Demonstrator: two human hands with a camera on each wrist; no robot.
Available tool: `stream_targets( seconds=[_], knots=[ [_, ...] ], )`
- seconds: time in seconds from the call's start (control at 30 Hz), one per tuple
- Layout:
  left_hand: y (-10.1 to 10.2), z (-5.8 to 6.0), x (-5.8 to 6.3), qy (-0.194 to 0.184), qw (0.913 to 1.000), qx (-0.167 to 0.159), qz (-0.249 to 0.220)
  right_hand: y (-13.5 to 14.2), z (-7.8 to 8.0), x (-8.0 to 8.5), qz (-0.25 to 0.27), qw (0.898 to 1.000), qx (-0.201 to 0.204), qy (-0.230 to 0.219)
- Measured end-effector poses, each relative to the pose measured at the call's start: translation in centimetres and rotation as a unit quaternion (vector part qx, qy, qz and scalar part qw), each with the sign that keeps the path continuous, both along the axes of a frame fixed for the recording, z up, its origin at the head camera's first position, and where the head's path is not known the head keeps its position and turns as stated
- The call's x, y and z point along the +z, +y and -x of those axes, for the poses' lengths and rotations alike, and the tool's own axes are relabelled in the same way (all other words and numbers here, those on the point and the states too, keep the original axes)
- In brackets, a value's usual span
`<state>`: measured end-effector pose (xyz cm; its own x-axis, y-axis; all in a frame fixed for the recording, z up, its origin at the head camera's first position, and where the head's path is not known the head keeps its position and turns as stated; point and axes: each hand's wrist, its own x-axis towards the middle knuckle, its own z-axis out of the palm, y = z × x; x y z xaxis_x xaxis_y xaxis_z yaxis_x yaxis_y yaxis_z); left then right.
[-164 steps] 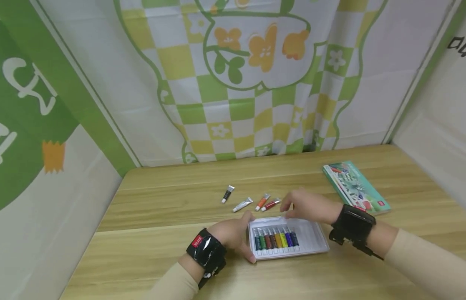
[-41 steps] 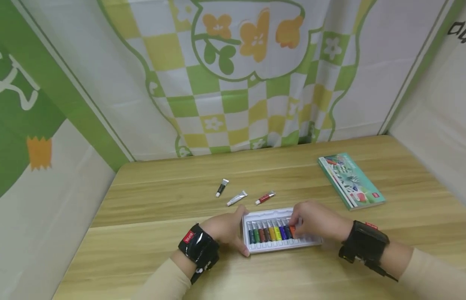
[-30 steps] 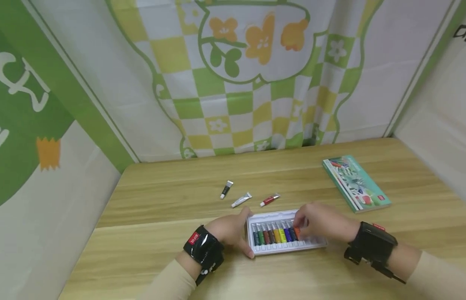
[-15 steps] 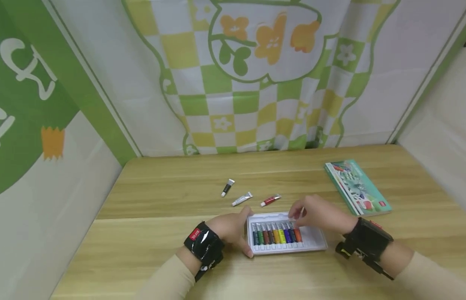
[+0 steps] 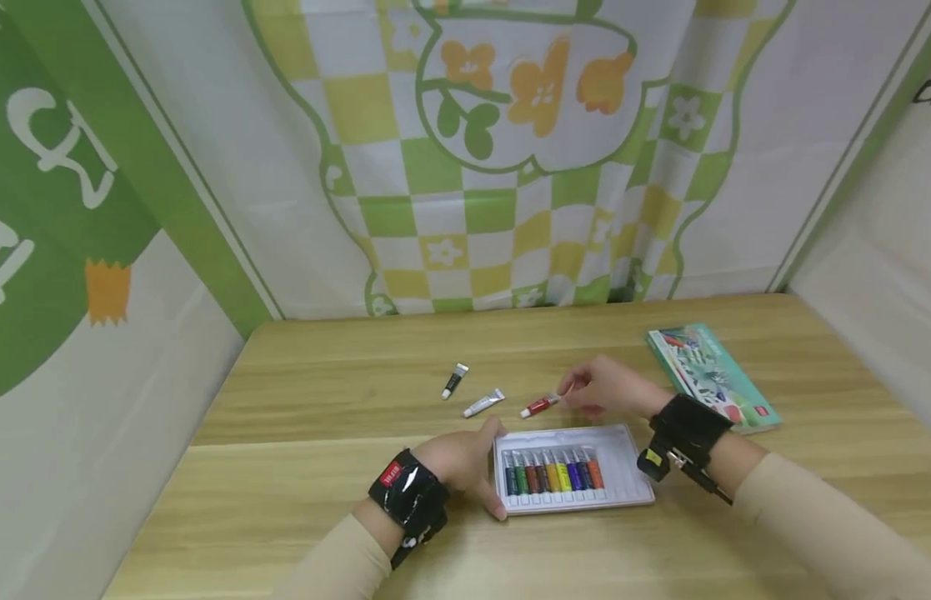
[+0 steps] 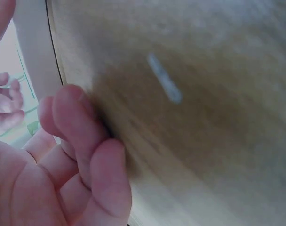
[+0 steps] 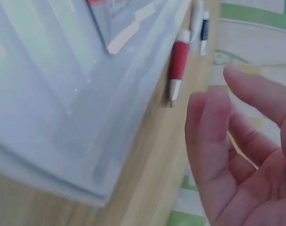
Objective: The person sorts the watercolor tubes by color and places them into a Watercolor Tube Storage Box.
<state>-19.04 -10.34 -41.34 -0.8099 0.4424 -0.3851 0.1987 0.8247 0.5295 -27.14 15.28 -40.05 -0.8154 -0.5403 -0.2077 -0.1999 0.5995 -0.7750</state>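
A white plastic tray (image 5: 626, 471) lies on the table with a row of several paint tubes in its left part, an orange tube (image 5: 596, 475) at the row's right end. My left hand (image 5: 459, 460) grips the tray's left end, thumb at the front corner and forefinger at the back one. Behind the tray lies a red paint tube (image 5: 537, 407). My right hand (image 5: 606, 387) hovers at its crimped end; the right wrist view shows a gap between the curved fingers (image 7: 213, 122) and that tube, with nothing held. Beside it lie a silvery white tube (image 5: 483, 403) and a black tube (image 5: 455, 381).
A teal box (image 5: 713, 377) with a printed picture rests at the back right, close to my right wrist. The wooden table (image 5: 322, 400) ends at a checked curtain (image 5: 480, 217), with fabric walls on both sides.
The orange tube went from the table into the tray's row, at its right end. My right hand then let go and moved back to the red tube. My left hand stayed on the tray.
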Motion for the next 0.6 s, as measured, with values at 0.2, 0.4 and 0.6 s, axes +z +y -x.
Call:
stream_targets(
  seconds=[0.2, 0.4, 0.6],
  knots=[
    [0.0, -0.2, 0.0, -0.001, 1.0000, 0.003, -0.008, -1.9, 1.9, -1.2, -0.056, 0.998, -0.039, 0.000],
    [0.1, -0.1, -0.2, -0.001, 1.0000, 0.003, -0.008, -3.3, 2.5, -1.1, -0.071, 0.997, -0.039, 0.015],
    [0.0, -0.1, -0.3, 0.007, 1.0000, 0.003, 0.005, -4.4, 2.8, -1.3, -0.094, 0.994, -0.037, 0.037]
  ],
)
